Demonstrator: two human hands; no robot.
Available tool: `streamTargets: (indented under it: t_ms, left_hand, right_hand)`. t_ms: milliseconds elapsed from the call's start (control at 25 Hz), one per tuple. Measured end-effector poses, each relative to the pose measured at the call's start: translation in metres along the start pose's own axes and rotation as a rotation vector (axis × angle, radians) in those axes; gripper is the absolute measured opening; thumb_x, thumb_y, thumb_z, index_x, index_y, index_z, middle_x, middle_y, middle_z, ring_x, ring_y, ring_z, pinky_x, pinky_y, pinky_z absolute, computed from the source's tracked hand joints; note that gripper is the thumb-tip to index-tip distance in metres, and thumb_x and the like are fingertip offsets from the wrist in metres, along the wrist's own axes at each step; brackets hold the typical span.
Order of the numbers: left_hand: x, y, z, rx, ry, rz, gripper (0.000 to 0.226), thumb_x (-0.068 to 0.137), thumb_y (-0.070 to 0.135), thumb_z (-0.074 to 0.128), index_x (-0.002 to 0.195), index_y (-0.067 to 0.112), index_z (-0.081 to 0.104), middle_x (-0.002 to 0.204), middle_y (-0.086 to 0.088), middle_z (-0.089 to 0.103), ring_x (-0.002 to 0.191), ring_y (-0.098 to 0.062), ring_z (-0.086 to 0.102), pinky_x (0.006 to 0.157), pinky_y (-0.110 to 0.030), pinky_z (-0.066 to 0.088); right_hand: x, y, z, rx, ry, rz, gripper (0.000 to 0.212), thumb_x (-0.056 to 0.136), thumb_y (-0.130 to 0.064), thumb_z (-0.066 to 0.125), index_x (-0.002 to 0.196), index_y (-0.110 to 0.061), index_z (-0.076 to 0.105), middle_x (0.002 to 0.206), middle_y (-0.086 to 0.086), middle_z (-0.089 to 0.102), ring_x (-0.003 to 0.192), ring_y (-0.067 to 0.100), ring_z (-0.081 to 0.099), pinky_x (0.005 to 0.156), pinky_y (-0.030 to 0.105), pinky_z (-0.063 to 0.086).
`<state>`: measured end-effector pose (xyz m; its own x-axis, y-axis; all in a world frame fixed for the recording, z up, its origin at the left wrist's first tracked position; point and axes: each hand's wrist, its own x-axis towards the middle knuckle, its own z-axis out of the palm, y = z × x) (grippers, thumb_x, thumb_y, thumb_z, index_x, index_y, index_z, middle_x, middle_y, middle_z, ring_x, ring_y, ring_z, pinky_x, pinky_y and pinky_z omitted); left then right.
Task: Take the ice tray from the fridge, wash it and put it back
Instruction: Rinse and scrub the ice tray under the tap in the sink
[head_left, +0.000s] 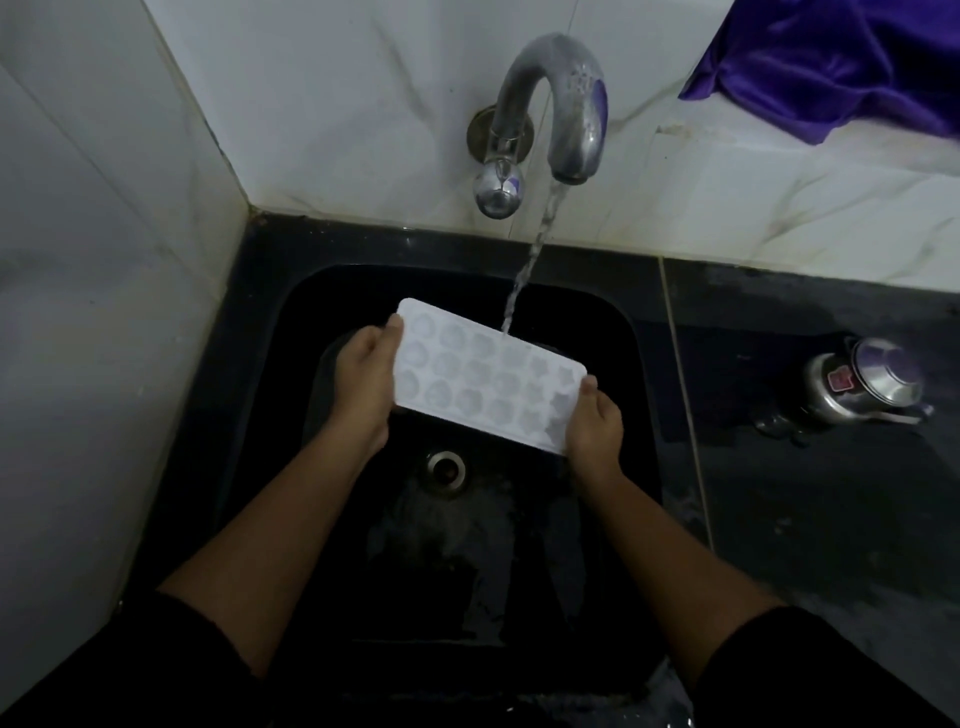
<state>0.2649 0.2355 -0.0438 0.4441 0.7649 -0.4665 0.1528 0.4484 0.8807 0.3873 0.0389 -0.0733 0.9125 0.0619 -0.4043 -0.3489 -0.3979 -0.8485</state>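
Left hand (363, 384) and right hand (595, 428) each hold a pinching grip on the ice tray (488, 382) ends under tap water (524, 275).

Over the black sink (644, 364), the left hand (363, 379) and right hand (595, 428) grip the short ends of the white ice tray (483, 376). Water (524, 275) from the tap (550, 109) strikes the tray's far edge. A steel pot (862, 387) sits on the tabletop (831, 519).

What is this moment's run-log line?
stage: rinsing | ice tray: under running tap, over sink | left hand: grips left end | right hand: grips right end
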Motion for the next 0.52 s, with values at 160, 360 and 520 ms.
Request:
streamTargets:
  t_ms: [160, 360, 520]
  left_hand:
    - [-0.004, 0.007, 0.032, 0.221, -0.149, 0.048, 0.044, 0.100, 0.045, 0.069, 0.069, 0.020, 0.049, 0.073, -0.003, 0.059, 0.068, -0.017, 0.059, 0.064, -0.031, 0.049]
    - [-0.002, 0.017, 0.040, 0.081, -0.449, -0.234, 0.042, 0.107, 0.047, 0.052, 0.131, 0.015, 0.066, 0.126, -0.013, 0.075, 0.109, -0.030, 0.075, 0.090, -0.044, 0.060]
    - [-0.009, 0.011, 0.031, -0.177, -0.454, -0.361, 0.050, 0.109, 0.050, 0.044, 0.144, 0.019, 0.061, 0.140, -0.011, 0.070, 0.126, -0.033, 0.068, 0.102, -0.052, 0.056]
  right_hand:
    - [0.000, 0.017, -0.017, 0.076, 0.080, 0.170, 0.047, 0.111, -0.045, 0.041, 0.115, -0.007, 0.068, 0.098, 0.004, 0.067, 0.089, 0.023, 0.065, 0.082, 0.034, 0.048]
    - [0.011, 0.010, -0.017, -0.238, 0.062, 0.031, 0.056, 0.110, -0.051, 0.036, 0.125, -0.004, 0.062, 0.124, 0.019, 0.066, 0.115, 0.040, 0.061, 0.093, 0.041, 0.045]
    - [0.025, -0.013, -0.001, -0.471, -0.039, -0.137, 0.063, 0.108, -0.056, 0.037, 0.139, -0.003, 0.051, 0.136, 0.021, 0.057, 0.126, 0.043, 0.055, 0.098, 0.046, 0.043]
